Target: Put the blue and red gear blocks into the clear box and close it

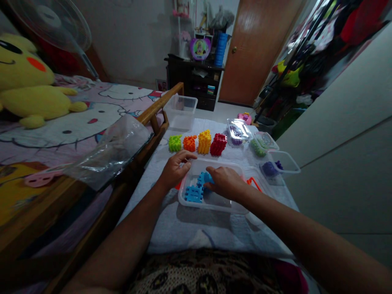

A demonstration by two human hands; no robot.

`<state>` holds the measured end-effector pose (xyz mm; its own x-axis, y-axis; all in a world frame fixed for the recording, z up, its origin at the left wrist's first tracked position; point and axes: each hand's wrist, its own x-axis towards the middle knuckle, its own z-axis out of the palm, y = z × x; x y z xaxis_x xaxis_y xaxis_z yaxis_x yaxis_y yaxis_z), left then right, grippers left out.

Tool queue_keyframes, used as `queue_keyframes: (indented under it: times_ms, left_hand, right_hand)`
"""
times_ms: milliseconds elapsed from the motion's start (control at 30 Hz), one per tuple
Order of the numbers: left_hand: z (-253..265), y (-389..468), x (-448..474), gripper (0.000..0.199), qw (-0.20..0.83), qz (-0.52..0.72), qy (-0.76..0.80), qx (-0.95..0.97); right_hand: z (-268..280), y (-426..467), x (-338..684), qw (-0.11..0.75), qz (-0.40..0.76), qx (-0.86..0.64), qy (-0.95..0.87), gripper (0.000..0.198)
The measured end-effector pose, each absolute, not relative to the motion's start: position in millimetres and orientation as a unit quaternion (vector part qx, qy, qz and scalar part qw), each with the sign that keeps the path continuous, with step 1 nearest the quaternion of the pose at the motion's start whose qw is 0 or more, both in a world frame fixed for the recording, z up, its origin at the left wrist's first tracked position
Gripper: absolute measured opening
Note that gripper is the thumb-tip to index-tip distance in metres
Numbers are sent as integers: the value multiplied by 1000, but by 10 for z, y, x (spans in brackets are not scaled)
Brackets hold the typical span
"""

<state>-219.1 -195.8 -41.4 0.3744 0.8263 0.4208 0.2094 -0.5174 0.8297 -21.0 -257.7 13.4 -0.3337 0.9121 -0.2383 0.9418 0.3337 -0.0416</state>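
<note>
My right hand [226,182] reaches into a clear plastic container [211,207], its thumb and fingers around a light-blue interlocking block [204,178]. Another light-blue block [194,194] lies at the container's left side, close to the first; whether the two are joined I cannot tell. My left hand [177,168] is at the container's far left corner, fingers loosely bent and thumb apart, with nothing seen in it. Just beyond stand stacks of green blocks [175,143], orange blocks [190,143], yellow blocks [204,142] and red blocks [218,145].
An upright clear bin [181,112] stands at the cloth-covered table's [202,232] far left. Small clear tubs with purple blocks [270,168] and green blocks [258,148] line the right side. An orange-red piece [254,183] lies right of the container. A wooden bed rail [159,104] borders the left.
</note>
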Motion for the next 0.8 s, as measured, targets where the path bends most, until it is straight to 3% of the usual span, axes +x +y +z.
queue_keyframes:
  times_ms: [167, 467, 800]
  left_hand:
    - [-408, -1959, -2186, 24, 347, 440, 347, 752]
    - [-391, -1962, -2187, 24, 337, 442, 349, 755]
    - [-399, -1966, -2187, 24, 344, 441, 347, 753]
  right_hand:
    - [104, -2617, -124, 84, -117, 552, 822, 41]
    - [113, -2546, -195, 112, -95, 535, 832, 27]
    - [161, -2569, -196, 54, -136, 625, 767, 29]
